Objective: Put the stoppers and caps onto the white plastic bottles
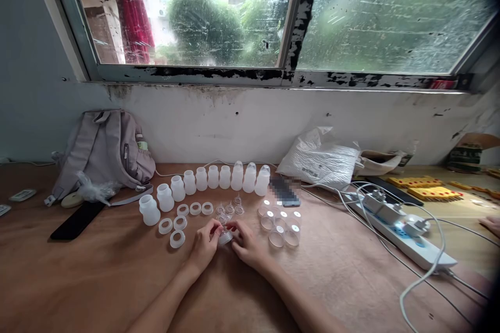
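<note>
My left hand (206, 244) and my right hand (247, 245) meet at the middle of the table, fingers pinched on a baby bottle collar (225, 239) with a clear nipple at its top. Fingertips partly cover both. Just beyond them lie several clear silicone nipples (229, 209). Left of my hands are several loose white collars (177, 239). A curved row of frosted baby bottles (149, 210) stands behind; the three at its right end (262, 181) have tops fitted. To the right, several clear domed caps (276, 239) sit grouped together.
A grey backpack (105, 151), plastic bag (94, 187) and black phone (77, 221) are at left. At right are a silver pouch (318, 158), a power strip (422, 250) with loose cables, and yellow parts (435, 194). Another person's hand (492, 225) shows at the right edge.
</note>
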`<action>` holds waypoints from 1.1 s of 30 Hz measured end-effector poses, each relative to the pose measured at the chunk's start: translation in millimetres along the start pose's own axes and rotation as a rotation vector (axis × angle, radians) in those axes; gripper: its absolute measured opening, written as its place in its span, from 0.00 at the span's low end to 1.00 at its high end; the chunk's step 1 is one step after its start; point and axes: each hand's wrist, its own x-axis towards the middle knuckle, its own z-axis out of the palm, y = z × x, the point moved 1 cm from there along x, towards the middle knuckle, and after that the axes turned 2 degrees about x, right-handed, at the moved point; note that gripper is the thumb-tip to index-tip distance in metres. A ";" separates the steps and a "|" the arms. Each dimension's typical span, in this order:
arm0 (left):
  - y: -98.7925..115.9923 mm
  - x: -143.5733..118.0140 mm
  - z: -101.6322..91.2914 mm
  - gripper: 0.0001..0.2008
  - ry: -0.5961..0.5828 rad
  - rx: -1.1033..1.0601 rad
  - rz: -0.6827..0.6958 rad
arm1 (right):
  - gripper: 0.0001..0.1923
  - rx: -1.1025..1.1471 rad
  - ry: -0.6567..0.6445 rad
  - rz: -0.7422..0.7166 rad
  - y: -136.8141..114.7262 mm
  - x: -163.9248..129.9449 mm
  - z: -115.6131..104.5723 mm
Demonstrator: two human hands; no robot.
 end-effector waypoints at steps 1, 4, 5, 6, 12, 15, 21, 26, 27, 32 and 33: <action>-1.0 0.8 0.9 0.11 0.013 -0.068 -0.035 | 0.18 0.029 -0.001 0.000 -3.4 -0.1 1.0; -3.1 2.2 4.7 0.13 0.005 -0.252 -0.148 | 0.07 0.063 0.075 0.062 -7.6 0.1 5.7; -2.8 1.8 5.7 0.15 -0.005 -0.315 -0.192 | 0.04 0.063 0.111 0.089 -7.0 0.3 7.1; -1.5 1.0 6.3 0.16 -0.017 -0.367 -0.228 | 0.02 0.063 0.141 0.113 -5.8 0.6 8.1; 18.1 -7.4 2.0 0.12 -0.114 -0.228 -0.086 | 0.04 0.090 0.228 0.194 0.2 3.3 3.9; 21.8 -9.7 1.8 0.09 -0.102 -0.111 -0.029 | 0.04 0.095 0.215 0.189 0.2 4.2 2.7; 19.2 -12.2 5.1 0.05 -0.096 0.020 0.028 | 0.07 0.086 0.185 0.235 4.0 5.3 4.9; 17.0 -13.7 6.8 0.05 -0.083 0.038 0.048 | 0.08 0.094 0.180 0.247 6.5 5.7 6.1; 16.8 -13.6 6.9 0.05 -0.076 0.036 0.050 | 0.08 0.096 0.184 0.243 6.3 5.7 6.3; 17.9 -12.4 8.1 0.03 -0.071 0.029 0.054 | 0.07 0.118 0.196 0.217 6.8 5.1 7.6; 18.3 -12.1 8.7 0.03 -0.073 0.034 0.056 | 0.07 0.112 0.199 0.213 7.9 5.0 8.0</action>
